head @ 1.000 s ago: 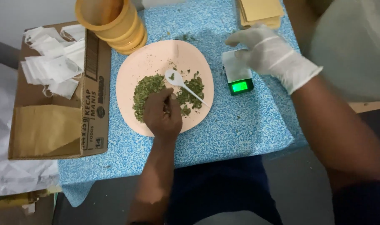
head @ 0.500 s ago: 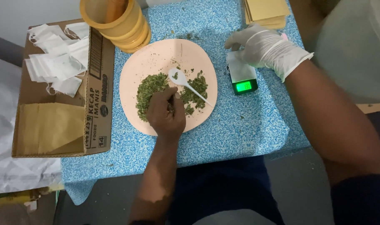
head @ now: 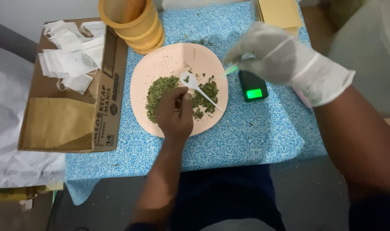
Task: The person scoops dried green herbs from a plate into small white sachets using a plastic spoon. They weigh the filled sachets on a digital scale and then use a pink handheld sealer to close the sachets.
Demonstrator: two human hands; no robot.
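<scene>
A pink round plate (head: 160, 60) holds a pile of dried green herbs (head: 158, 90), and a white plastic spoon (head: 199, 90) lies across it. My bare left hand (head: 174, 114) rests on the pile with its fingers bunched down into the herbs, the thumb beside the spoon's handle. My right hand (head: 276, 57), in a white glove, hovers over a small black scale (head: 253, 87) with a lit green display. It pinches a small pale sachet (head: 231, 69) whose edge points at the plate.
A stack of orange cups (head: 133, 21) stands behind the plate. An open cardboard box (head: 66, 119) with several white empty sachets (head: 71, 60) lies at left. A yellow-brown pad (head: 280, 13) sits at the back right. The blue speckled table mat (head: 246, 137) ends near my lap.
My gloved right hand has come down over the scale and closed on the sachet, now angled toward the plate. My left hand has stayed on the herbs.
</scene>
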